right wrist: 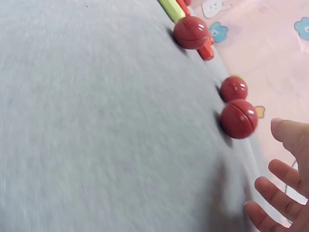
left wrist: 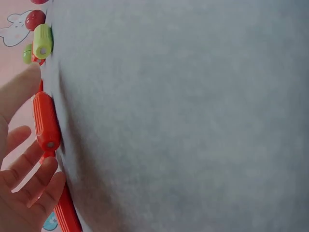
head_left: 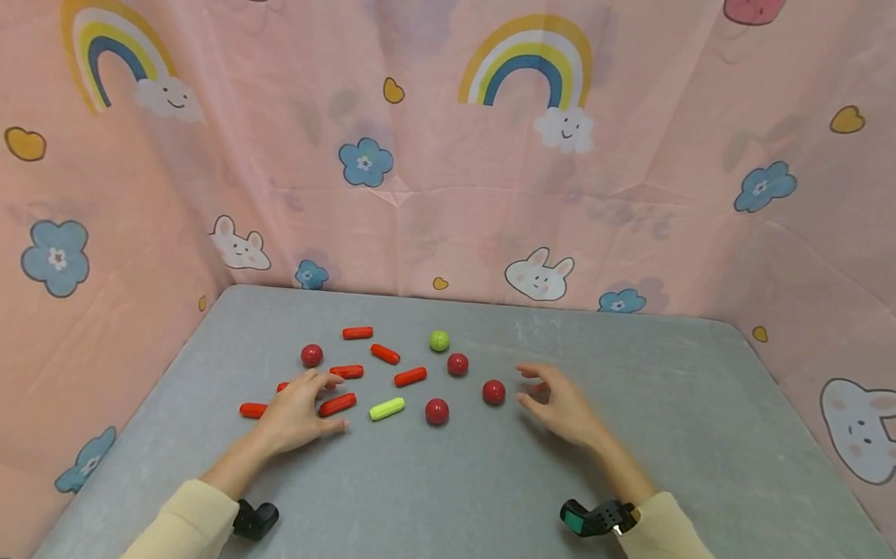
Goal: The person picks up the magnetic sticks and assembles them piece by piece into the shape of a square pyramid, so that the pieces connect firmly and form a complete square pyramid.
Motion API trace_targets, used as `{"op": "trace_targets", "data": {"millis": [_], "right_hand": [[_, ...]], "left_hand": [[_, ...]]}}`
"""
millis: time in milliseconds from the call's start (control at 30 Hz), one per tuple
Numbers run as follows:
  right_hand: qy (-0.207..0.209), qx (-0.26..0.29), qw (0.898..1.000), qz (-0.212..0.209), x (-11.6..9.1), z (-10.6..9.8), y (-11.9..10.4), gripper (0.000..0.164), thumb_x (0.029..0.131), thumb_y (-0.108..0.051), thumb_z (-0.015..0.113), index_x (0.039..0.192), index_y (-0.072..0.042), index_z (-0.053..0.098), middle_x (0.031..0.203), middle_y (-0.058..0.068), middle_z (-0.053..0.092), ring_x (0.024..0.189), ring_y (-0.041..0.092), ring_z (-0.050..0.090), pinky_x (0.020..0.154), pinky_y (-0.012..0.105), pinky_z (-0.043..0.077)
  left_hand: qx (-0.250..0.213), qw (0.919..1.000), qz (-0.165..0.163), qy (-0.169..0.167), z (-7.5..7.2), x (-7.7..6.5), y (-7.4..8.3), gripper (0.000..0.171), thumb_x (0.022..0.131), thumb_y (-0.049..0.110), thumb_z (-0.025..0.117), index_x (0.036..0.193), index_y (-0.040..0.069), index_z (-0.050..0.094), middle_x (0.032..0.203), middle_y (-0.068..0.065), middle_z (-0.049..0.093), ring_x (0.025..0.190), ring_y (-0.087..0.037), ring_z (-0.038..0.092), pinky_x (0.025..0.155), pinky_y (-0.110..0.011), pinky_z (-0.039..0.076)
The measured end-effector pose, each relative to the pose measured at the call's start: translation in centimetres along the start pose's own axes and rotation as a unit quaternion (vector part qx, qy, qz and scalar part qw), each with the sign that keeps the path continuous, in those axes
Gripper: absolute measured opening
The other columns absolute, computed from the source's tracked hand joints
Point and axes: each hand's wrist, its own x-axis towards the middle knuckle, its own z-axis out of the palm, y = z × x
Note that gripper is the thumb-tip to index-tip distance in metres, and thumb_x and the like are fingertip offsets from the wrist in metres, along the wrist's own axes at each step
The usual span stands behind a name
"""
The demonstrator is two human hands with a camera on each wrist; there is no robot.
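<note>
My left hand (head_left: 295,415) hovers over the left group of short red rods, fingers spread and loosely bent, holding nothing. Closest to it is a ridged red rod (head_left: 337,405), which in the left wrist view shows a grey dot on its end. Beside that rod lies a yellow-green rod (head_left: 387,409). On the other side, my right hand (head_left: 566,408) is held above the table with thumb and fingers apart and nothing between them. Just left of its fingertips sits a glossy red ball (head_left: 493,392), whose seam shows in the right wrist view.
More red rods lie behind, such as one red rod (head_left: 358,333) at the back. A green ball (head_left: 439,341) and other red balls, including a red ball (head_left: 437,412) in the middle, share the grey table (head_left: 438,504). A pink patterned curtain (head_left: 435,229) encloses the table's back and sides.
</note>
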Motion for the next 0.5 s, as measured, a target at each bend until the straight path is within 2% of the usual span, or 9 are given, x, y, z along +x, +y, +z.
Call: {"op": "trace_targets", "data": {"millis": [167, 367, 500], "right_hand": [[-0.002, 0.019, 1.000, 0.016, 0.4, 1.0, -0.5, 0.045, 0.082, -0.012, 0.067, 0.125, -0.006, 0.053, 0.118, 0.015, 0.057, 0.094, 0.025, 0.060, 0.080, 0.043, 0.049], [-0.011, 0.012, 0.999, 0.030, 0.9, 1.8, -0.9, 0.045, 0.082, -0.016, 0.068, 0.124, -0.008, 0.054, 0.118, 0.012, 0.058, 0.091, 0.020, 0.058, 0.075, 0.035, 0.048], [-0.017, 0.004, 0.999, 0.030, 1.1, 2.2, -1.1, 0.045, 0.082, -0.015, 0.068, 0.124, -0.008, 0.054, 0.116, 0.011, 0.058, 0.087, 0.017, 0.057, 0.075, 0.033, 0.048]], "left_hand": [[0.004, 1.0000, 0.001, 0.006, 0.3, 0.2, 0.0, 0.055, 0.068, 0.031, 0.081, 0.115, 0.011, 0.060, 0.105, -0.002, 0.059, 0.091, -0.017, 0.055, 0.076, -0.037, 0.049], [0.008, 0.9999, -0.007, -0.001, 0.6, 0.5, 0.0, 0.046, 0.069, 0.025, 0.080, 0.109, 0.012, 0.063, 0.101, -0.001, 0.061, 0.088, -0.015, 0.055, 0.075, -0.035, 0.049], [0.005, 0.9998, -0.014, -0.009, 0.6, 0.7, 0.1, 0.039, 0.070, 0.020, 0.080, 0.105, 0.012, 0.065, 0.096, 0.000, 0.061, 0.086, -0.015, 0.054, 0.074, -0.034, 0.049]]}}
